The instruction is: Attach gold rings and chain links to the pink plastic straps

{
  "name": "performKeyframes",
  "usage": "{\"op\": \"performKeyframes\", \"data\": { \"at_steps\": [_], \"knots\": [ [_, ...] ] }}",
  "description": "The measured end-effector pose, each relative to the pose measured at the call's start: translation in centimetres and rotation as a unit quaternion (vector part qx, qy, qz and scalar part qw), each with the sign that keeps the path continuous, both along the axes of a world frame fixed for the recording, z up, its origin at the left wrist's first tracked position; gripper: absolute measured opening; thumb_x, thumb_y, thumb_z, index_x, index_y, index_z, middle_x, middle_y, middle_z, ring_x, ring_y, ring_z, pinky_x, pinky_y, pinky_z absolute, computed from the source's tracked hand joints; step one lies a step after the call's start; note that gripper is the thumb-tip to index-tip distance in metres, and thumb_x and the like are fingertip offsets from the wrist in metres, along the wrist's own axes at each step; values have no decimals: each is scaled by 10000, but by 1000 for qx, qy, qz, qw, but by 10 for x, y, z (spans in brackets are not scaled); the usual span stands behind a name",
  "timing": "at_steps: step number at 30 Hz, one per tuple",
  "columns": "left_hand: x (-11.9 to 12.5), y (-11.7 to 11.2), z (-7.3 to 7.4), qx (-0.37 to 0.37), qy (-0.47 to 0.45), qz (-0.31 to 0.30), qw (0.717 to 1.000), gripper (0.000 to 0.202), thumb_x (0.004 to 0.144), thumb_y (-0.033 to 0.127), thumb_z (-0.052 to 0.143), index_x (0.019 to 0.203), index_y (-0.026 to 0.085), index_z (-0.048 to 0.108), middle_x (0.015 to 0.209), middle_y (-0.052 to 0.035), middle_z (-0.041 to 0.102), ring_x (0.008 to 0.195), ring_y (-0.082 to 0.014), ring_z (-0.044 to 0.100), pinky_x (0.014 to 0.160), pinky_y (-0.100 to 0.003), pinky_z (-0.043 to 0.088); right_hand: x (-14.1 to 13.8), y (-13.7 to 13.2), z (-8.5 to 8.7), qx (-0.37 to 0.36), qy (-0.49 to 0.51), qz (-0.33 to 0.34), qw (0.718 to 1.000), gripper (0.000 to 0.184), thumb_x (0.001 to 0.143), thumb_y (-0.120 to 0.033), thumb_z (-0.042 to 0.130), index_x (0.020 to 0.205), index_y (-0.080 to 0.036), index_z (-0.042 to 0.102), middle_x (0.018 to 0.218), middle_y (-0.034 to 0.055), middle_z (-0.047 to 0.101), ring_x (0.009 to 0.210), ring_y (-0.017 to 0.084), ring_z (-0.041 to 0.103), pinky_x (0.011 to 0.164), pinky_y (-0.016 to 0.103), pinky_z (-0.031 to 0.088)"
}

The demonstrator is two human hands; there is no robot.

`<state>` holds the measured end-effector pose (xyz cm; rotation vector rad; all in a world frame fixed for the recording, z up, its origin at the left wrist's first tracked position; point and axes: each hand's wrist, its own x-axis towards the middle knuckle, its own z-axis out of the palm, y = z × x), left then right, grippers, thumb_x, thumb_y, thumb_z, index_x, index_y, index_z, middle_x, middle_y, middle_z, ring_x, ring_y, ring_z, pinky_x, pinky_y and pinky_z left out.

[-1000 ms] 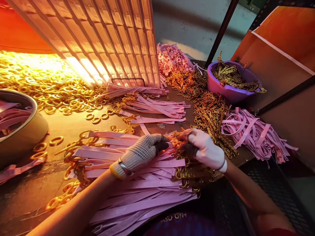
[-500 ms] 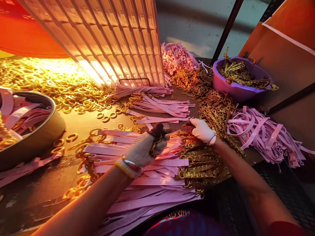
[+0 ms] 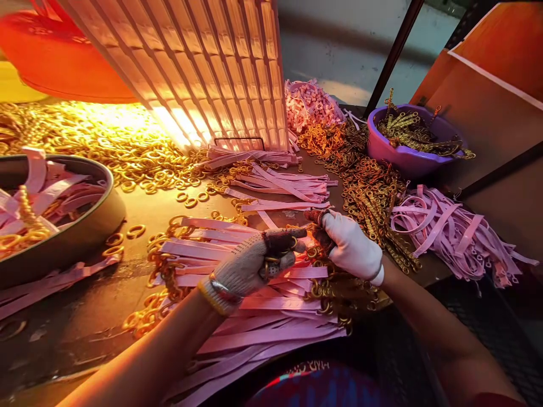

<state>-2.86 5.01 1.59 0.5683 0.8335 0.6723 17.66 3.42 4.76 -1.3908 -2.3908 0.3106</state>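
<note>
In the middle, over a layer of pink straps [image 3: 271, 303], my left hand [image 3: 258, 257] wears a knitted glove with dark fingertips. Its fingers are curled around a few small gold rings [image 3: 267, 265]. Just right of it and almost meeting it, my right hand [image 3: 350, 243] is in a white glove, also dark at the fingertips. The right thumb and fingers are pinched together; what lies between them is too small to make out. Gold chain pieces [image 3: 316, 289] hang off the straps' right ends, partly hidden under the right hand.
At the left stands a round pan [image 3: 119, 212] holding pink straps and gold rings. Loose gold rings [image 3: 165, 152] spread behind it, beside a ribbed panel [image 3: 220, 73]. A purple bowl [image 3: 407, 155] of chains and a pink strap heap [image 3: 458, 232] lie right.
My right hand has come nearer and left, its fingers now close beside the left hand's. My left hand has turned slightly, with its index finger pointing toward the right hand. The view has shifted slightly.
</note>
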Motion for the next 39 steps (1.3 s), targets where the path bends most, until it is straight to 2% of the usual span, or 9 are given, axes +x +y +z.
{"op": "performKeyframes", "data": {
  "at_steps": [6,12,17,24,28,30,34,36,39],
  "knots": [
    [9,-2,-2,85,5,14,996,234,796,360,713,799,129,671,556,-1,584,389,-45,420,348,-134,320,-10,-12,4,48,-182,-6,982,502,684,32,518,1162,-105,588,1207,182,600,1026,282,578,912,379,501],
    [22,-7,13,112,-14,85,990,302,719,343,789,708,169,542,560,46,538,447,-54,480,421,-144,417,-17,-20,5,29,-206,-119,971,209,902,-127,512,1095,-124,591,1063,174,626,923,285,610,833,387,513],
    [29,-5,15,90,-18,101,991,274,710,333,770,714,175,546,554,53,515,434,-47,441,377,-123,340,-17,-18,9,-26,-106,-128,986,240,973,-274,510,1156,-132,571,1081,163,634,936,269,630,837,363,498],
    [36,-9,17,259,95,82,958,176,661,176,671,834,185,696,915,-54,687,764,-145,609,552,-190,477,-10,-6,-12,-56,115,-61,990,132,936,-153,496,1025,-146,593,985,104,678,877,204,620,807,302,487],
    [34,-11,12,259,146,78,951,159,776,309,635,878,187,643,659,6,599,537,-113,491,496,-220,423,-9,-6,-13,-58,96,-82,990,192,914,-135,476,1050,-189,599,947,58,699,855,194,629,770,287,485],
    [30,-9,11,306,200,53,929,212,812,386,645,871,185,615,595,33,553,496,-105,443,477,-222,376,-10,-7,-7,-64,24,-100,993,205,877,-143,507,1053,-179,606,955,73,706,860,214,646,753,297,479],
    [20,0,15,477,357,-40,802,211,853,378,594,776,182,583,670,0,607,588,-129,485,536,-247,361,-15,-9,3,-66,-133,-94,984,245,792,-163,557,1029,-150,619,947,112,715,843,271,676,686,329,459],
    [18,5,16,498,385,-70,774,226,877,349,527,725,185,558,653,-7,593,586,-132,479,535,-250,350,-18,-9,4,-69,-151,-68,984,210,808,-205,558,1003,-166,624,922,98,722,827,274,685,661,328,448],
    [22,11,13,416,352,-92,834,280,896,391,487,694,197,503,532,24,502,476,-113,421,455,-231,311,-22,-8,0,-59,-135,-72,986,178,863,-292,551,984,-179,618,901,90,728,821,268,692,646,318,433]
  ]
}}
